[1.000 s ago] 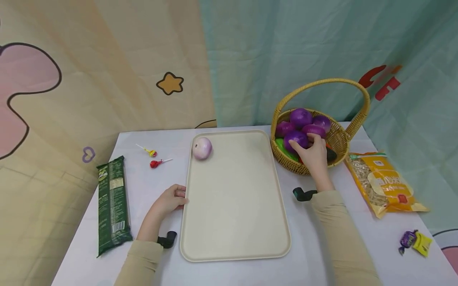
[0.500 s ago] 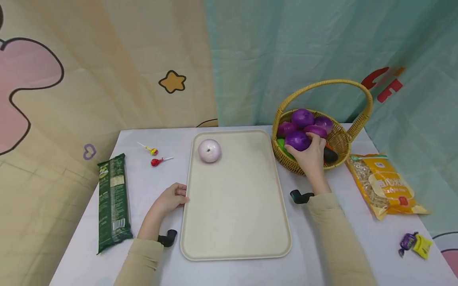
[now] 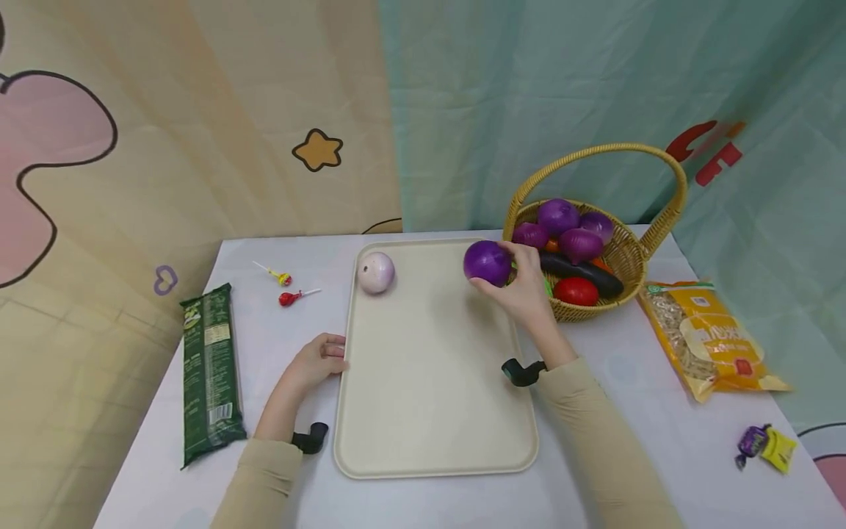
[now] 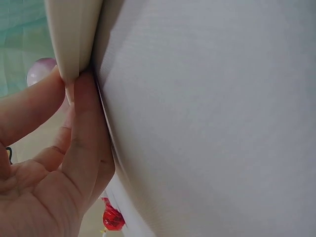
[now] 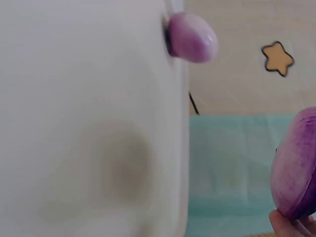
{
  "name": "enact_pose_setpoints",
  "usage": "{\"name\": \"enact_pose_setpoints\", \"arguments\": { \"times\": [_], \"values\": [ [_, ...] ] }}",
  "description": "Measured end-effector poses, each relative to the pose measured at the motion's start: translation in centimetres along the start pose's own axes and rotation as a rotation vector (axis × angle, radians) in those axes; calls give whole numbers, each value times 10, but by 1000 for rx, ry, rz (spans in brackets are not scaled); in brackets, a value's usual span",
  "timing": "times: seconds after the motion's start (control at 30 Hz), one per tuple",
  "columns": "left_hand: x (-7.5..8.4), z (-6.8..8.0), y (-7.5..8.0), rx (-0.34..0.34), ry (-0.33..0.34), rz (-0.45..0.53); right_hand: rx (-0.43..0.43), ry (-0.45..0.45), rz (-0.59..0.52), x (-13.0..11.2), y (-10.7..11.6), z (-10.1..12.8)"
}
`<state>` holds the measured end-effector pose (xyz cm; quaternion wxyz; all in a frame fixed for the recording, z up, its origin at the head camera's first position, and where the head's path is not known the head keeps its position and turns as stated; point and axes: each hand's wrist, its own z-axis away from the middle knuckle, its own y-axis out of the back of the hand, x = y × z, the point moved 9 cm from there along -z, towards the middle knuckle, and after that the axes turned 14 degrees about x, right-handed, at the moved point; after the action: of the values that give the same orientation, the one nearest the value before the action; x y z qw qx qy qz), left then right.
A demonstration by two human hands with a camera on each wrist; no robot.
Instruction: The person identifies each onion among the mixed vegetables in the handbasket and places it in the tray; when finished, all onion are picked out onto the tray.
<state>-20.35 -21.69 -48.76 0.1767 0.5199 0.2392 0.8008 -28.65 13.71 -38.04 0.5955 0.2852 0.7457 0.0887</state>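
Note:
My right hand (image 3: 525, 283) grips a dark purple onion (image 3: 487, 263) above the right rear part of the beige tray (image 3: 429, 382). The onion's shadow falls on the tray below. In the right wrist view part of the held onion (image 5: 294, 168) shows at the right edge, with fingertips (image 5: 282, 223) beneath it. A paler purple onion (image 3: 376, 272) lies in the tray's back left corner. My left hand (image 3: 317, 364) is at the tray's left edge. The left wrist view shows its thumb and fingers pinching the rim (image 4: 74, 44).
A wicker basket (image 3: 628, 264) with a tall handle holds several purple onions, an eggplant (image 3: 595, 276) and a tomato (image 3: 576, 292). An orange bag (image 3: 717, 342) and two candies (image 3: 767, 447) are at right. Two lollipops (image 3: 288, 298) and a green packet (image 3: 210, 375) lie at left.
My right hand has lifted a purple onion from the basket and carried it left over the tray. The pale onion has rocked right and back. The left hand stays at the tray edge.

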Motion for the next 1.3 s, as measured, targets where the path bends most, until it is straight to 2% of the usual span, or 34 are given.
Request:
{"name": "enact_pose_setpoints", "arguments": {
  "times": [0.27,0.43,0.83,1.07,1.3],
  "values": [
    [1,1,0,44,1,10,-163,-36,36,5,-80,-8],
    [2,0,0,35,10,-34,-227,-51,54,15,-108,-13],
    [-2,0,1,48,34,-46,-298,6,103,19,-134,-12],
    [-2,-1,0,62,26,-40,-286,23,148,17,-136,-9],
    [-1,1,1,68,32,-50,-281,27,134,14,-131,-8]
  ]
}}
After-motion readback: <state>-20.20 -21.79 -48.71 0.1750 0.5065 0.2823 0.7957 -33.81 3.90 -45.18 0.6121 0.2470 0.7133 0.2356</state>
